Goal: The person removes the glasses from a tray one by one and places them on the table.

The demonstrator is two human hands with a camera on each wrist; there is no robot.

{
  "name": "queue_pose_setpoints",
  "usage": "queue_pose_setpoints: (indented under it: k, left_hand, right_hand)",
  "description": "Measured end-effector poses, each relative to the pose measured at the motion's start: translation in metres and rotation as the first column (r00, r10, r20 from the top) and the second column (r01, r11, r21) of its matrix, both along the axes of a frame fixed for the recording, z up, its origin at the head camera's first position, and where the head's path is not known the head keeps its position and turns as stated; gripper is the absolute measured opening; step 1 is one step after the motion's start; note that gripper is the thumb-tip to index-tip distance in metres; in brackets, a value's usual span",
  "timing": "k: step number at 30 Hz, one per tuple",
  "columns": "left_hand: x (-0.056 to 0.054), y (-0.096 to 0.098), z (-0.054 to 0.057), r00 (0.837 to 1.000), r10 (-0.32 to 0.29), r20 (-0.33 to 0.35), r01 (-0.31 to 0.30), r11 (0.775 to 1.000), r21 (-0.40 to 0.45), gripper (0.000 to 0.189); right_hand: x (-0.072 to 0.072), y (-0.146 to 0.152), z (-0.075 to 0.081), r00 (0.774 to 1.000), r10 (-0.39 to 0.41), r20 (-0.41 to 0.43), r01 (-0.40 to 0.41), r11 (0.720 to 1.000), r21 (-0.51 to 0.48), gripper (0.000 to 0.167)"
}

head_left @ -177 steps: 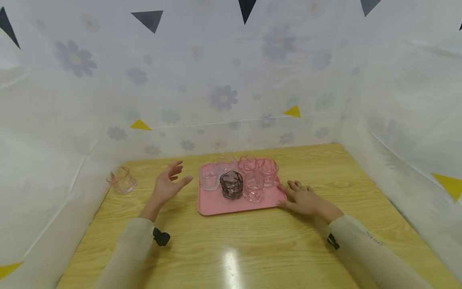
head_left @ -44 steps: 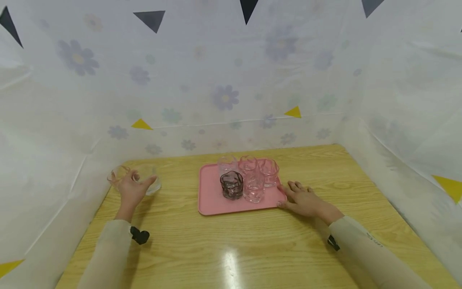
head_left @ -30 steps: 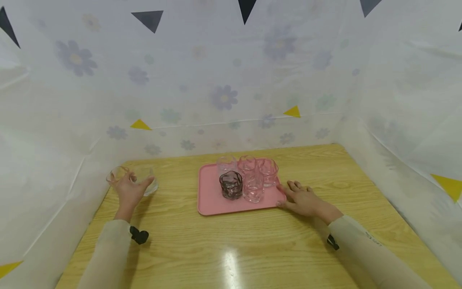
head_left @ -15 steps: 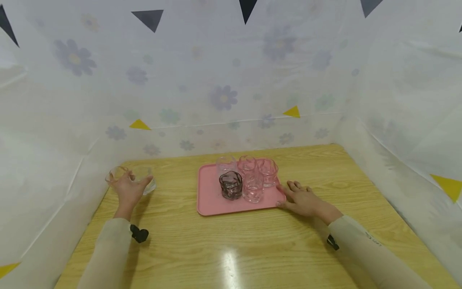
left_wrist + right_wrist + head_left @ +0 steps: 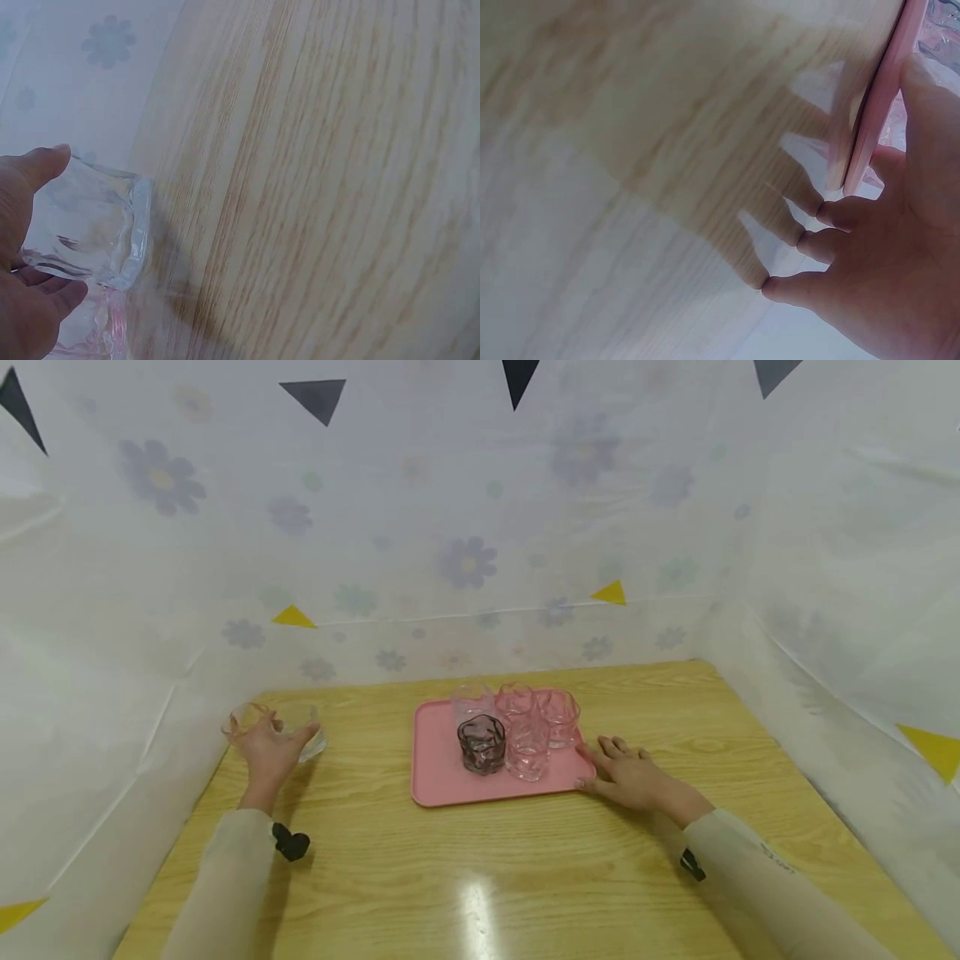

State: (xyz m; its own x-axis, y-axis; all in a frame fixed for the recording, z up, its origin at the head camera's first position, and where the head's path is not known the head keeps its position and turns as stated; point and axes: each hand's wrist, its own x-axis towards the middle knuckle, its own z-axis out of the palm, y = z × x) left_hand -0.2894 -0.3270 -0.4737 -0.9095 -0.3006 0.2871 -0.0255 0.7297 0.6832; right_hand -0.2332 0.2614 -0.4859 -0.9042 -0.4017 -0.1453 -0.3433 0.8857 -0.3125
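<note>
At the table's far left, my left hand (image 5: 267,750) holds a clear drinking glass (image 5: 309,739) between thumb and fingers. The left wrist view shows this clear glass (image 5: 94,225) on its base, with the thumb on one side and fingers on the other. Right beside it stands a pink-tinted glass (image 5: 243,720), partly hidden by that hand. My right hand (image 5: 630,774) rests at the right edge of a pink tray (image 5: 450,789), thumb along the rim. In the right wrist view its other fingers (image 5: 799,289) spread out, tips on the table.
The tray bears a dark grey glass (image 5: 482,745) in front, a clear glass (image 5: 472,700) behind it and several pink-tinted glasses (image 5: 527,752) toward the right. The wooden table (image 5: 390,877) is bounded by a white flowered sheet (image 5: 465,510) at the back and sides.
Since the oldest frame, a clear glass has gone from the tray's left end to beside the far-left glass, with my left hand on it. Little differs in the last second; the right hand stays.
</note>
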Motion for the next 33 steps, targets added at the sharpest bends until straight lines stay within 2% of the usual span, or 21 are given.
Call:
queue_pose_setpoints:
  k: [7,10,14,19,23,28,33]
  left_hand:
    - [0.003,0.002,0.001,1.000,0.010,0.004,-0.010,1.000,0.029,0.087]
    - [0.002,0.002,0.002,1.000,0.020,-0.011,-0.020,1.000,0.012,0.092]
    - [0.002,0.005,0.009,0.999,0.029,-0.045,-0.030,0.999,-0.023,0.091]
    - [0.008,0.018,0.024,0.996,0.010,-0.092,-0.016,0.997,-0.071,0.079]
    - [0.014,0.035,0.031,0.992,-0.068,-0.110,0.067,0.998,-0.009,0.074]
    - [0.015,0.058,0.029,0.976,-0.193,-0.096,0.202,0.976,0.085,0.074]
    - [0.016,0.082,0.027,0.947,-0.307,-0.097,0.316,0.944,0.094,0.073]
  right_hand:
    - [0.001,-0.001,0.001,1.000,-0.003,0.003,0.003,1.000,-0.009,0.080]
    - [0.001,-0.001,0.000,1.000,-0.003,-0.001,0.003,1.000,-0.008,0.080]
    - [0.000,0.000,-0.001,1.000,-0.004,-0.002,0.004,1.000,-0.006,0.081]
    - [0.000,0.000,0.000,1.000,0.001,-0.006,-0.001,1.000,-0.012,0.080]
    - [0.001,0.001,0.000,1.000,0.000,-0.008,0.000,1.000,-0.017,0.079]
    - [0.001,0.001,0.000,1.000,0.000,-0.009,0.000,1.000,-0.020,0.079]
    - [0.000,0.001,-0.002,1.000,0.003,-0.013,-0.003,1.000,-0.018,0.080]
